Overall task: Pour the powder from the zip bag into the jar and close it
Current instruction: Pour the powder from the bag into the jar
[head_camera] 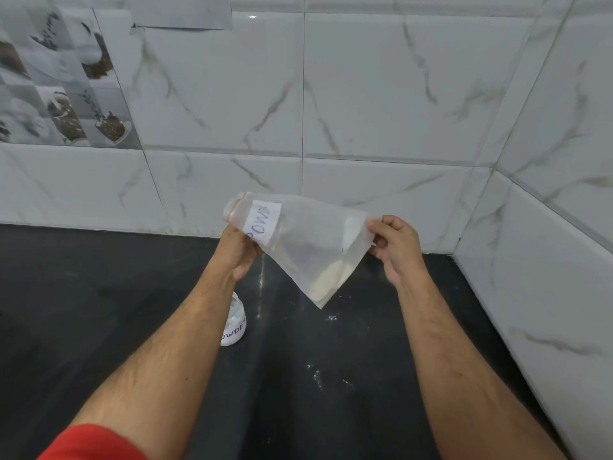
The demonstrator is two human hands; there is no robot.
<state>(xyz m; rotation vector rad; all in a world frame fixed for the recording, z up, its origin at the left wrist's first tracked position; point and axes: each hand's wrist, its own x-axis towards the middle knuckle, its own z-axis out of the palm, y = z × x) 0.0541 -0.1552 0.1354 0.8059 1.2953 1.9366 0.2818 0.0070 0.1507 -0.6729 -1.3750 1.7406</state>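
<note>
A clear zip bag (308, 240) with a white label reading "POWD" hangs in the air above the black counter. A small heap of pale powder lies in its lowest corner. My left hand (240, 252) grips the bag's zip end, which has a red strip. My right hand (396, 247) pinches the opposite corner between thumb and fingers. A small clear jar (236, 323) labelled "POWDER" stands on the counter under my left wrist, partly hidden by my forearm. White powder shows inside it. I cannot see a lid.
The black counter (298, 376) has white powder specks spilled right of the jar. Marbled white tiled walls (381, 111) rise behind and on the right, meeting in a corner. A red sleeve (96, 443) shows at the bottom left.
</note>
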